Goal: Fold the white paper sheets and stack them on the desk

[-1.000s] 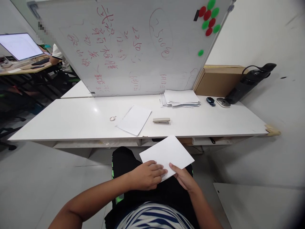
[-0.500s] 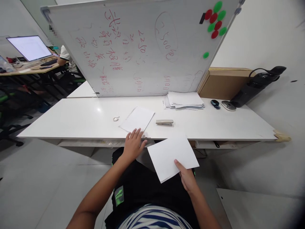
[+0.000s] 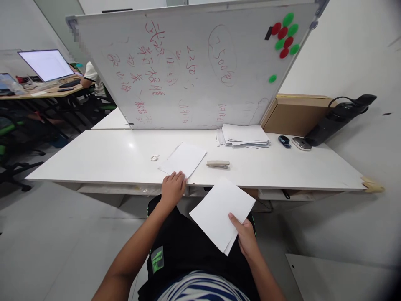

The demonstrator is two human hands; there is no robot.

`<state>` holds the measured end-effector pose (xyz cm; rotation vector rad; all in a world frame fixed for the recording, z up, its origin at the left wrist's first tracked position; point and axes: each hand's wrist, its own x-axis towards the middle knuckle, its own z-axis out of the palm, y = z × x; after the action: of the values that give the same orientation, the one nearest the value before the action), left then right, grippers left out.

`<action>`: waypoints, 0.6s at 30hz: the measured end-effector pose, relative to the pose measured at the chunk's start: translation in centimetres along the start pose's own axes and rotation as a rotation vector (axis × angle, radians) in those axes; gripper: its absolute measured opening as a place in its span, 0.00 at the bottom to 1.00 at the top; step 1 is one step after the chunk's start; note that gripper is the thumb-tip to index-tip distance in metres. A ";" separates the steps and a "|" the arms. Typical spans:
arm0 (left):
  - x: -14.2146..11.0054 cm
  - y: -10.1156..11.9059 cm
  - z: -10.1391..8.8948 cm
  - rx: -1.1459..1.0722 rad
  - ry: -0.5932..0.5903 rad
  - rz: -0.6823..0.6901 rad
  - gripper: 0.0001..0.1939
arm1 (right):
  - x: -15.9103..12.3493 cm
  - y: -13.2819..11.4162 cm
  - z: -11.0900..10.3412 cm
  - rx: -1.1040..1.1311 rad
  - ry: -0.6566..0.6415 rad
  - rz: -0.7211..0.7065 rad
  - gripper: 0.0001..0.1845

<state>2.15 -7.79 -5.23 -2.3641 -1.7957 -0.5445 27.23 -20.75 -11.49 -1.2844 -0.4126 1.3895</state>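
My right hand grips a few white paper sheets above my lap, thumb on top and the other fingers underneath. Their edges are slightly fanned at the lower corner. At the desk's front edge, my left hand has its fingers curled together over the near corner of another thin set of paper sheets, which lies slanted on the desk. The undersides of those fingers are hidden. Just right of that set lies a beige stapler. A small white looped item sits to its left.
A thick paper stack lies at the back, before a leaning whiteboard. To its right are a dark watch-like item, a mouse, a cardboard box and a tilted black bottle. A person's arm shows at the far left desk.
My left hand has gone from spread fingers to curled fingers at the paper's near corner. The sheets in my right hand have turned and tilted, and the view has shifted slightly.
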 end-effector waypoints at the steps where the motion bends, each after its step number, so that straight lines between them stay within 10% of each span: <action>1: 0.1 -0.2 0.0 0.004 -0.015 0.024 0.15 | -0.1 -0.1 0.0 0.001 -0.006 0.004 0.25; 10: 1.1 -1.6 -2.2 -0.173 -0.035 -0.131 0.13 | 0.0 -0.2 0.2 0.008 0.023 0.002 0.24; 18: -1.6 3.5 -8.0 -1.434 -0.171 -0.380 0.13 | 0.0 -0.3 0.5 0.031 0.008 -0.008 0.26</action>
<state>3.38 -12.77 2.04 -2.6793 -2.3374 -2.3953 26.98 -20.46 -11.04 -1.2613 -0.3886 1.3786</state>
